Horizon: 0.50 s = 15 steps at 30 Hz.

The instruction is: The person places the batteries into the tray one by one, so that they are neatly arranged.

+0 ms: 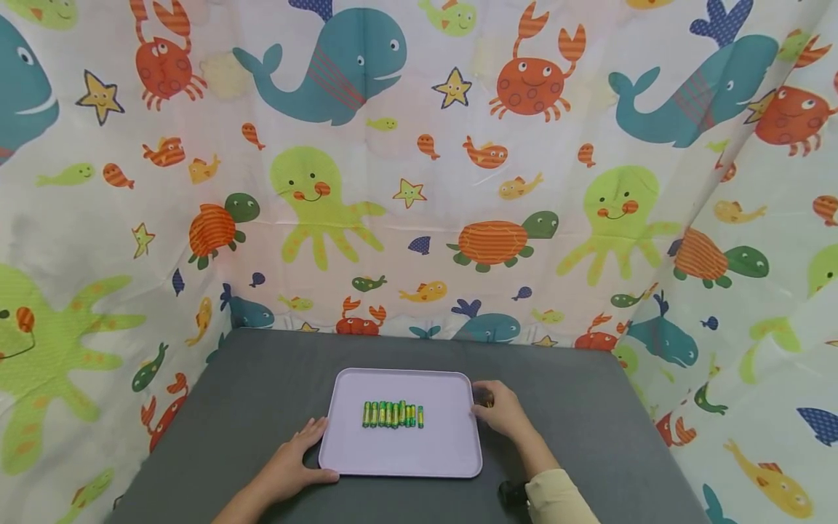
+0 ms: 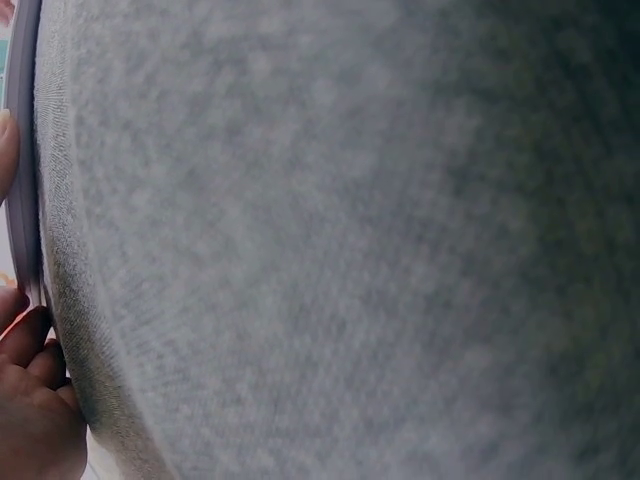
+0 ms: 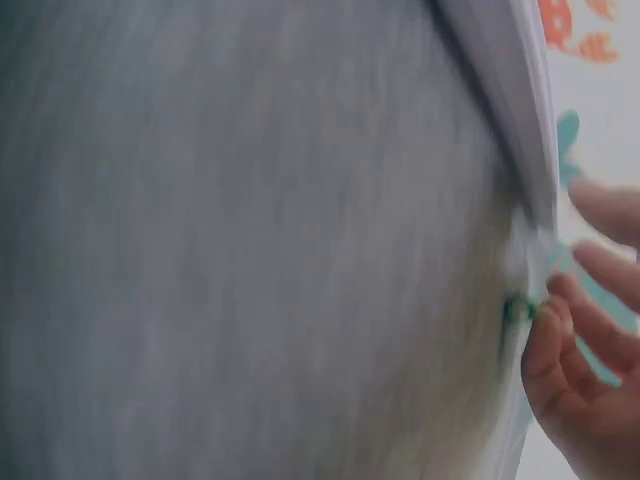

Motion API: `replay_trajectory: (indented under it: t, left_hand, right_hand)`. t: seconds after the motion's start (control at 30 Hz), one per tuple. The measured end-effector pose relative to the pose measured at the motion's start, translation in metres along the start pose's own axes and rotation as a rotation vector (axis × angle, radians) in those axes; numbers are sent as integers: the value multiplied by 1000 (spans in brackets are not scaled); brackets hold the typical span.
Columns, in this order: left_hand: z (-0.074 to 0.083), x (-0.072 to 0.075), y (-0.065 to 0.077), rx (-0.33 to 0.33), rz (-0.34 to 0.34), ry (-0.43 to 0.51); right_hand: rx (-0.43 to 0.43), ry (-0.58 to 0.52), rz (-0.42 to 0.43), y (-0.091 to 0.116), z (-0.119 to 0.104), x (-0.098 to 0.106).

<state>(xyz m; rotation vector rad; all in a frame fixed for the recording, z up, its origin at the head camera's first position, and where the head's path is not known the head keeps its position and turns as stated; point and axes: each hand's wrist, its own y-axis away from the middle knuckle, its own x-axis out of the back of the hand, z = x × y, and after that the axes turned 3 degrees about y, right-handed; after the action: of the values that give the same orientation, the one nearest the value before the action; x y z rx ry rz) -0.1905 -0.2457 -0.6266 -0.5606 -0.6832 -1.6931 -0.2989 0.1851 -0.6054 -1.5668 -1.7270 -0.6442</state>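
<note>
A pale lilac tray (image 1: 399, 455) lies on the grey table. Several green-and-gold batteries (image 1: 388, 415) stand side by side in a row on it, the rightmost one slightly apart. My left hand (image 1: 294, 458) is spread against the tray's left side, thumb near the front corner and fingertips along the edge. At the right edge is my right hand (image 1: 504, 411), its thumb and fingertips close to the rim. Its lower fingers (image 3: 548, 345) are curled at a small green battery (image 3: 518, 308), mostly hidden under the palm; only a dark and gold bit shows in the head view.
Grey cloth covers the table (image 1: 569, 407) around the tray. A white curtain (image 1: 406, 291) printed with sea animals stands behind and along both sides. A black device (image 1: 512, 495) sits by the cream sleeve (image 1: 556, 495) on the right wrist.
</note>
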Motion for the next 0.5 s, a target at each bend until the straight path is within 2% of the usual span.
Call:
replay_trajectory:
  t: [0.17,0.37,0.5]
  left_hand:
    - [0,1,0,1,2,-1]
    - [0,0,-1,11,-5,-8]
    - [1,1,0,26,-7,-5]
  right_hand:
    - [0,-25,-66,2,18,13]
    - [-56,-46,-56,6,30,19]
    - [-61,-34,-57,8,34,22]
